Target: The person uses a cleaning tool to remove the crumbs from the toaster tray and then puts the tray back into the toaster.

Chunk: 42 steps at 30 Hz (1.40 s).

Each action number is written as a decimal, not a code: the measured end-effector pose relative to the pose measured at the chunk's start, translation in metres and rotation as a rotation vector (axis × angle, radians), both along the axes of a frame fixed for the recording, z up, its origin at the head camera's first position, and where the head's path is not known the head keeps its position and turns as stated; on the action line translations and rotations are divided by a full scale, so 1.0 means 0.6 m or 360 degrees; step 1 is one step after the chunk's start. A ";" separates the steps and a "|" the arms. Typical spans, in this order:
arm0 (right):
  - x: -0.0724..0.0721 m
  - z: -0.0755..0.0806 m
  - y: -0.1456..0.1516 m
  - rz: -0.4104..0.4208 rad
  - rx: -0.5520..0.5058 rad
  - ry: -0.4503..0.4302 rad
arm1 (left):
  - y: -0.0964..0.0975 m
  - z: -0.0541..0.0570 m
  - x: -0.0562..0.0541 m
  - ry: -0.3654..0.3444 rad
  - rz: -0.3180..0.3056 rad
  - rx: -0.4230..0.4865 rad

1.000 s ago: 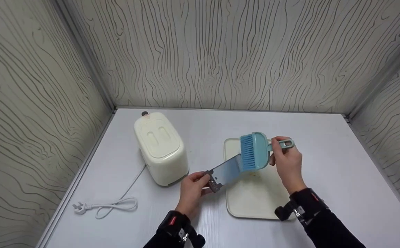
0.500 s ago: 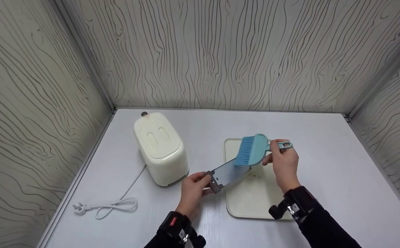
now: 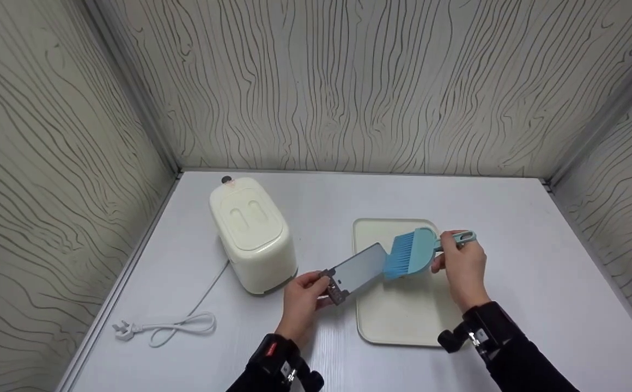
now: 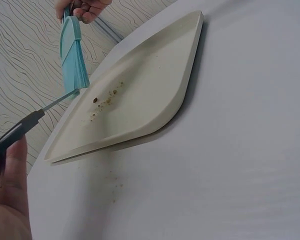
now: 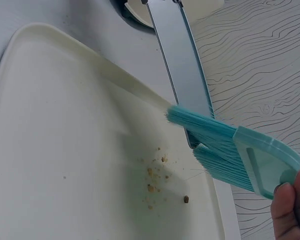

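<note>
My left hand (image 3: 301,305) pinches the dark end of a flat metal crumb tray (image 3: 360,267), thumb on top. The sheet slants out over a cream serving tray (image 3: 397,329). By its handle my right hand (image 3: 462,269) grips a light blue hand brush (image 3: 420,251). Its bristles (image 3: 400,256) bend over the far end of the metal sheet. In the right wrist view the bristles (image 5: 210,145) split around the sheet's tip. Brown crumbs (image 5: 152,182) lie scattered on the serving tray under that end, also seen in the left wrist view.
A cream toaster (image 3: 251,234) with a lid on top stands at the left. Its white cord and plug (image 3: 125,330) lie on the table near the left edge. A few crumbs (image 4: 115,186) dot the white table beside the serving tray. Patterned walls enclose the back and sides.
The brush first swept in along the metal sheet toward my left hand, then came back right and down to its far end. My left hand stays almost where it was.
</note>
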State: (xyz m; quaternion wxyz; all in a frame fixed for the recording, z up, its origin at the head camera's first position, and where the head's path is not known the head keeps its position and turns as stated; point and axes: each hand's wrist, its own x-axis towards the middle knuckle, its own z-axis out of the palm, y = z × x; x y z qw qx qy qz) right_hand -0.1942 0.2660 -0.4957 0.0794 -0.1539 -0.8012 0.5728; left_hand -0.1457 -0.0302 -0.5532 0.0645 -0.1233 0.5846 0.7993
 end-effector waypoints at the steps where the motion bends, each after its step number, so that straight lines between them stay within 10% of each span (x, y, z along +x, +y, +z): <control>1: 0.001 0.000 0.001 0.0001 0.0010 -0.0003 | 0.000 0.000 0.000 -0.0002 0.0001 0.0004; 30: -0.001 0.018 0.009 -0.0086 0.0015 0.0177 | 0.000 0.002 0.001 -0.0033 0.0003 0.0027; 42: -0.015 0.046 -0.040 0.0393 -0.0313 0.0259 | 0.003 0.008 0.003 -0.0084 -0.0051 0.0002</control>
